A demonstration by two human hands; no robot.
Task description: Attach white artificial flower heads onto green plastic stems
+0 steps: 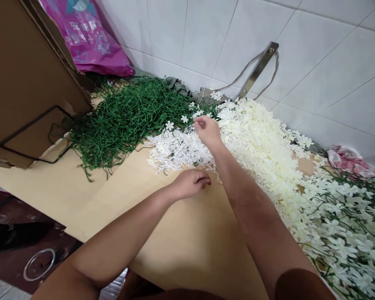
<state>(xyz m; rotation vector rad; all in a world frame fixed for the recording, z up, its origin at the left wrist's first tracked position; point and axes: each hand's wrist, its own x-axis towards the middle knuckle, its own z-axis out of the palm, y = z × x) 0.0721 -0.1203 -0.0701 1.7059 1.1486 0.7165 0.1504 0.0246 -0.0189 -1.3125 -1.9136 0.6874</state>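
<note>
My left hand (pixel 192 183) is closed just above the tan board (pixel 187 233), near the front edge of a pile of small white stick-like pieces (pixel 181 150). What its curled fingers hold, if anything, is too small to name. Farther forward, my right hand (pixel 207 130) has its fingers pinched above the back of the white pieces, beside a few loose white flowers (pixel 169 125). Its fingertips hide whatever may be between them. Green plastic stems (pixel 137 112) lie heaped to the left, and a large mound of cream-white petals (pixel 256 137) spreads to the right.
At the left stands a cardboard box (pixel 21 75) with a black wire frame (pixel 34 133). A pink bag (pixel 93 41) leans on the tiled wall (pixel 315 54). A metal bar (pixel 258 71) rises behind the petals. Flowers on green stems (pixel 343 233) fill the right.
</note>
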